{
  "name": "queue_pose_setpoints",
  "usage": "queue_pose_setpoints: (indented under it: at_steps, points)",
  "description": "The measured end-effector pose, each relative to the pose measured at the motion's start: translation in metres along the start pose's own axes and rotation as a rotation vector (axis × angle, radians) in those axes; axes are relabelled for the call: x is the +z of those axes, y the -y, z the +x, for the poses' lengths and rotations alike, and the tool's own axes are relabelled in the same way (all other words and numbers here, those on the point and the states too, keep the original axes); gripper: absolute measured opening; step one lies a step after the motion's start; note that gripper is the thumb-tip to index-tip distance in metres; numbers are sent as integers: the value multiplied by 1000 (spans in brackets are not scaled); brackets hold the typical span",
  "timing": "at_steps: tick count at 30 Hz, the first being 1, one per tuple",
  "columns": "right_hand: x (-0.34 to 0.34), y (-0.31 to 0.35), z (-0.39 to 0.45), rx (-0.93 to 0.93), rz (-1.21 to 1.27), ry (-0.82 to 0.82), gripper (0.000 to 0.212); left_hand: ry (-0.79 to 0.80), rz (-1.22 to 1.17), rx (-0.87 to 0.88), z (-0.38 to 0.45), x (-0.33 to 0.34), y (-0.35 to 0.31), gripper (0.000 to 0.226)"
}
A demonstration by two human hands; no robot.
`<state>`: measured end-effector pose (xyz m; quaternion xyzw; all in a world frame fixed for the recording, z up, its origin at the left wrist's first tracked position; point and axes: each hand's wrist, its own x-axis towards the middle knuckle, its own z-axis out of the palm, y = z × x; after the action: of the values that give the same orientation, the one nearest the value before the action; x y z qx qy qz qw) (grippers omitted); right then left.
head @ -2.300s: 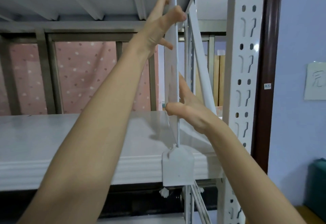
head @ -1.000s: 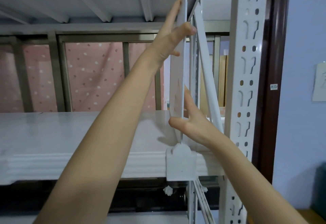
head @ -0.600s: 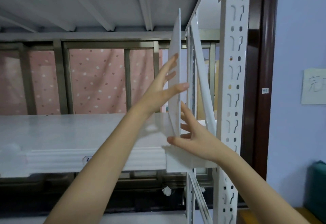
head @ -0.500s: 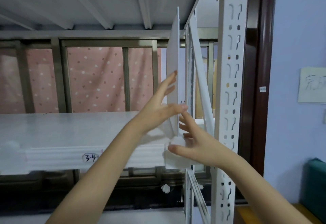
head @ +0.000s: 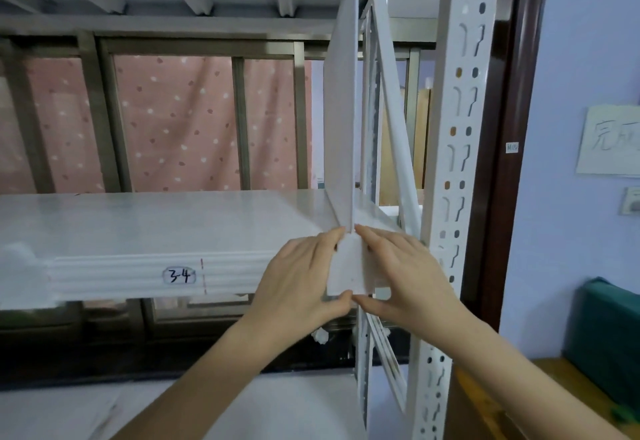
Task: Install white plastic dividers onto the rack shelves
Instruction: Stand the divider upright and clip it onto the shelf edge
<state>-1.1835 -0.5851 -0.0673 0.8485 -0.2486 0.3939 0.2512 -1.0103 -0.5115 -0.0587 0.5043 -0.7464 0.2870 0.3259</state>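
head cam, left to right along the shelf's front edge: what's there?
"3-4" label → left hand → divider's front clip tab → right hand → perforated white rack upright → dark brown door frame → paper note on the wall.

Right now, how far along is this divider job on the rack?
One white divider already stands upright on the shelf, near the perforated upright. In hand: the left hand and right hand pinch its front clip over the shelf edge. Left: the long stretch past the 3-4 label shows no divider yet.
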Motion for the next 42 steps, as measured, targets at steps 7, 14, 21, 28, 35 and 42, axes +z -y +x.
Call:
queue_pose_setpoints:
  at_steps: [7,14,21,28,35,42]
  points:
    - [10,-8,-11,-31,0,-87,74,-142,270,160,-2,17,10,94]
    - [14,-10,-9,-48,0,-103,77,-287,282,118,-4,29,7,79]
    - [16,-14,-5,-109,8,-162,80,-417,296,73,-7,38,11,47]
    - [18,-20,0,-195,13,-257,66,-455,391,100,-3,34,14,43]
    - [19,-20,3,-225,10,-295,62,-474,407,85,-2,32,13,42]
    - [22,-19,5,-231,34,-316,65,-501,408,93,-1,31,15,45]
